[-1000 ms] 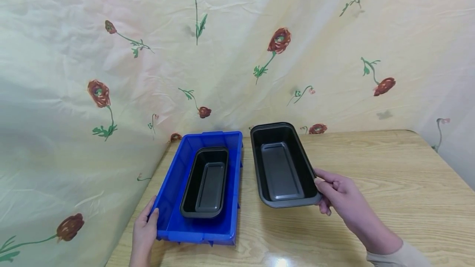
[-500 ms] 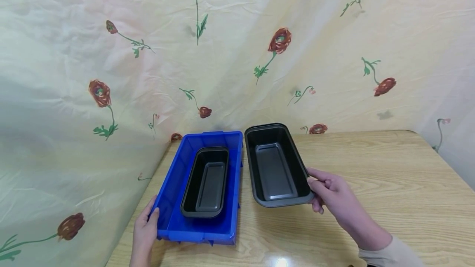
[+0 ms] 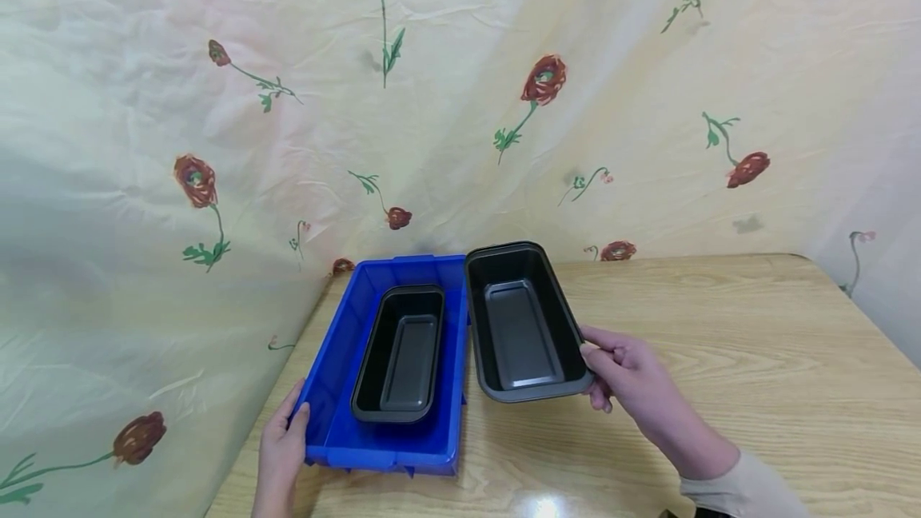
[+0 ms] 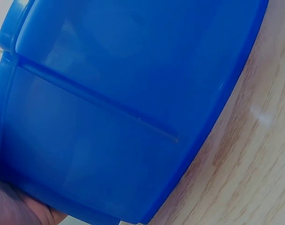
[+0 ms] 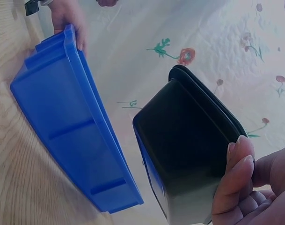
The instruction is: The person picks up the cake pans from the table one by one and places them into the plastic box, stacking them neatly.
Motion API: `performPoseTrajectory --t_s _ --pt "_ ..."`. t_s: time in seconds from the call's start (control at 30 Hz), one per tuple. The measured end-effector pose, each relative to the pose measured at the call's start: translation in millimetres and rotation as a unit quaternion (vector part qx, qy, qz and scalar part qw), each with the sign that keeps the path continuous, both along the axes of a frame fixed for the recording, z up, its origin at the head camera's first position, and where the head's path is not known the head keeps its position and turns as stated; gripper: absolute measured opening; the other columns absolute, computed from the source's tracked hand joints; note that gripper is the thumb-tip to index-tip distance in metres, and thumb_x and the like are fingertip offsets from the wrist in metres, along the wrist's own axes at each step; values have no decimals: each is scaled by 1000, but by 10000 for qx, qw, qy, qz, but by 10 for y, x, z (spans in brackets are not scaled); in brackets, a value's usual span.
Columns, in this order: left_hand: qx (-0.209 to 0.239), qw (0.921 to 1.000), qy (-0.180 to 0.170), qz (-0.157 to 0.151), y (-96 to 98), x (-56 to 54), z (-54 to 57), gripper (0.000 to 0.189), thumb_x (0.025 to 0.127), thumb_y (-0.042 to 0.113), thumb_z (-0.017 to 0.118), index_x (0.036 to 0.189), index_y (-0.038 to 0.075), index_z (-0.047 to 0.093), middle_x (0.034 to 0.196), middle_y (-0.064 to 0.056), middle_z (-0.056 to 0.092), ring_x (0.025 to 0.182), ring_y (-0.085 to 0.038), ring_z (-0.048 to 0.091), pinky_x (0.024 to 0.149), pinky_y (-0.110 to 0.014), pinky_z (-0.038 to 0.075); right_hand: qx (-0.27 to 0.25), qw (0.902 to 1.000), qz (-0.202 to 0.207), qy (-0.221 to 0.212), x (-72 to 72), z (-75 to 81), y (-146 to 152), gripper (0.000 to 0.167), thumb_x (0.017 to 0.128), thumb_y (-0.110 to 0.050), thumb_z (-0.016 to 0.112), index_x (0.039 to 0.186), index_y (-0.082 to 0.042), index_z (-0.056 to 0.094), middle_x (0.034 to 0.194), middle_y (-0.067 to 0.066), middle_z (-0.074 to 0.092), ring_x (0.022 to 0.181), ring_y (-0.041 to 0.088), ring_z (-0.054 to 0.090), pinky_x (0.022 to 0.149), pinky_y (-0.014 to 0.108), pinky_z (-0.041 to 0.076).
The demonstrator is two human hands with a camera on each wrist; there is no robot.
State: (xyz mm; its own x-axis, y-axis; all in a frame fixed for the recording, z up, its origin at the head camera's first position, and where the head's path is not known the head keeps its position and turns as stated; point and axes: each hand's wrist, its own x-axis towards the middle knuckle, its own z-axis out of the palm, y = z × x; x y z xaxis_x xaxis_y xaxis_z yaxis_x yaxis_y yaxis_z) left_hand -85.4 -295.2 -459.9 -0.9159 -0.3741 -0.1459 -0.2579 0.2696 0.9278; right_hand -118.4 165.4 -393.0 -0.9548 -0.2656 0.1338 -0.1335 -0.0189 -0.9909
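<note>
A black loaf pan (image 3: 521,330) is held above the table by my right hand (image 3: 633,382), which pinches its near right rim between thumb and fingers. In the right wrist view the outer wall of that loaf pan (image 5: 179,140) shows, with fingers (image 5: 236,178) at the rim. The blue bin (image 3: 384,458) stands just left of it, and the pan's far left corner overlaps the bin's right rim in the head view. A second black loaf pan (image 3: 410,362) lies inside the bin. At the bin's near left corner, my left hand (image 3: 282,442) grips the rim.
The wooden table (image 3: 719,326) extends to the right of the bin. Behind and to the left hangs a cream cloth (image 3: 446,102) printed with red flowers, close to the table's back edge.
My right hand has carried the loaf pan leftward, closer to the blue bin. The left hand, the bin and the pan inside it stay in place.
</note>
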Motion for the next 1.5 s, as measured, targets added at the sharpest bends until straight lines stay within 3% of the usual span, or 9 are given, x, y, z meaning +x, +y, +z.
performPoseTrajectory --t_s 0.53,0.83,1.5 --pt "82 9999 59 -24 3 -3 4 52 113 14 38 163 5 28 167 -26 19 151 -51 19 118 -65 24 13 9996 244 -148 -38 -27 -195 49 107 -3 48 146 24 35 67 8 66 47 9 54 44 22 45" --pt "46 10000 51 -4 4 -8 4 52 113 14 39 163 5 28 167 -26 20 151 -50 19 119 -65 23 -172 9979 619 114 -87 -83 -297 47 107 -2 46 143 26 37 67 7 66 47 6 56 42 20 46" --pt "58 10000 80 14 9 0 -3 51 114 15 39 163 4 29 166 -28 21 150 -51 20 118 -66 25 -280 9962 802 -167 -157 -118 -559 48 106 -1 47 145 25 35 66 8 65 47 5 56 44 18 46"
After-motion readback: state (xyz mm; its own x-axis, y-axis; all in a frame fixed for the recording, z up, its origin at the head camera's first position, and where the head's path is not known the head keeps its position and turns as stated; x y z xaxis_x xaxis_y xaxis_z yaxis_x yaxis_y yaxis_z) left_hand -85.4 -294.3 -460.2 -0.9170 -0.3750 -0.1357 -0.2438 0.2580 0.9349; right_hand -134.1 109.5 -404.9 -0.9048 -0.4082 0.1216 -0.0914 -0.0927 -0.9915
